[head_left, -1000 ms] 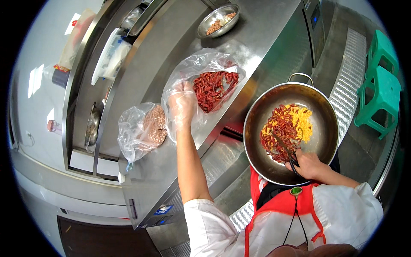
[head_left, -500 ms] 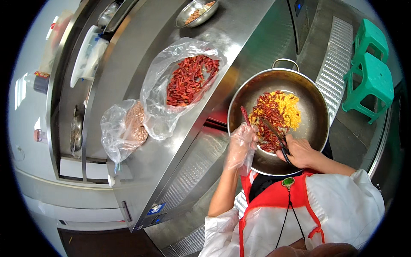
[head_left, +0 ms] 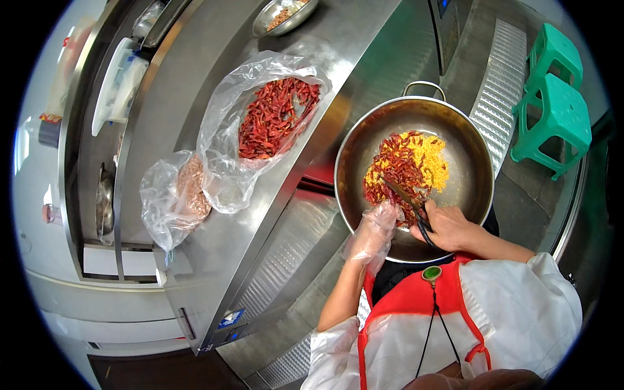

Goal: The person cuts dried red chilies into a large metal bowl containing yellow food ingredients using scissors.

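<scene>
Scissors (head_left: 424, 229) over dried red chilies (head_left: 398, 161) in a wok (head_left: 469, 195)
Head view: right of centre, the right hand (head_left: 447, 226) grips the scissors' black handles; the gloved left hand (head_left: 377, 226) bunches its fingers near the blades, whether on a chili cannot be told. Yellow crumbs (head_left: 432, 159) adjoin the chilies; a clear bag (head_left: 224, 117) sits upper left.

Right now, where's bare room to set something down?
Bare steel shows on the counter between the metal bowl and the front edge; inside the pan, mostly bare metal lies right of the yellow bits. It's crowded where the chili bag and smaller bag lie together on the counter, and in the pan around the scissors, left hand and right hand.
</scene>
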Demonstrator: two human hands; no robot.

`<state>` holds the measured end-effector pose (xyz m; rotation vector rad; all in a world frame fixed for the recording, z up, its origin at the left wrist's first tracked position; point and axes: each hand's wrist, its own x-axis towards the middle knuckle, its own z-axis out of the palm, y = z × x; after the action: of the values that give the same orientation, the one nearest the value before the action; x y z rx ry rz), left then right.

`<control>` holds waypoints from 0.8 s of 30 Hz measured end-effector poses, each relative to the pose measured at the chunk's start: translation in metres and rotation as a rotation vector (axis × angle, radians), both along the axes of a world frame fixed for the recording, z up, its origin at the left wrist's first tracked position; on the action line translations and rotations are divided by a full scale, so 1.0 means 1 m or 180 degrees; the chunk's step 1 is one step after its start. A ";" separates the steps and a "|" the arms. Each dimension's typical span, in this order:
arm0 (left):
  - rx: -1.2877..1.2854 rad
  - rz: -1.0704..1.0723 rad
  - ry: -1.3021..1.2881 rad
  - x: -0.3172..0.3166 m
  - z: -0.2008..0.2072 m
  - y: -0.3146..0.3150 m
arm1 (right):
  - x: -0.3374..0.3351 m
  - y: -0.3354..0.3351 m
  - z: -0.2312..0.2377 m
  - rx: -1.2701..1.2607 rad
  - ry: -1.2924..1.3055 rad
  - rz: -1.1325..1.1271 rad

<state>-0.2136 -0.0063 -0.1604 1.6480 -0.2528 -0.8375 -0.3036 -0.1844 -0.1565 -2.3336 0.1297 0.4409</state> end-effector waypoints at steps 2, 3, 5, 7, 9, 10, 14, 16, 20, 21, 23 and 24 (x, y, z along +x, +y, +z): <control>0.0001 -0.0030 0.0135 -0.001 -0.002 0.001 | 0.000 0.000 0.001 0.0000 -0.0013 0.0000; -0.0028 -0.0009 0.0246 -0.001 -0.003 0.002 | 0.000 0.000 0.001 0.0004 -0.0014 0.0004; -0.0078 0.0042 0.0431 -0.003 -0.001 0.002 | 0.000 0.000 0.000 -0.0029 0.0030 0.0020; -0.0123 0.0105 0.0564 -0.006 0.009 -0.002 | 0.000 0.000 0.001 -0.0029 0.0044 -0.0007; -0.0125 0.0093 0.0641 -0.007 0.004 -0.001 | 0.000 0.001 0.001 0.0005 0.0040 -0.0081; -0.0127 0.0087 0.0678 -0.007 0.003 -0.001 | 0.000 0.001 0.002 0.0003 0.0026 -0.0068; -0.0068 0.0097 0.0630 -0.008 0.005 0.000 | -0.001 0.000 0.001 0.0010 -0.0028 -0.0072; -0.0097 0.0085 0.0711 -0.006 0.004 0.000 | -0.002 -0.001 -0.001 0.0014 -0.0086 -0.0105; 0.0128 0.0189 0.0840 -0.006 0.013 -0.003 | -0.002 0.001 -0.004 -0.0112 -0.0092 -0.0143; 0.0141 0.0229 0.0887 -0.005 0.014 -0.005 | -0.002 0.002 -0.005 -0.0180 -0.0062 -0.0153; 0.0154 0.0254 0.0967 -0.004 0.011 -0.007 | -0.003 0.002 -0.017 -0.0256 -0.0092 -0.0166; 0.0157 0.0247 0.0989 -0.002 0.006 -0.005 | -0.003 0.002 -0.021 -0.0288 -0.0117 -0.0166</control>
<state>-0.2159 -0.0115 -0.1541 1.5371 0.0485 -1.0320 -0.3068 -0.1827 -0.1773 -2.4197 0.1961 0.3730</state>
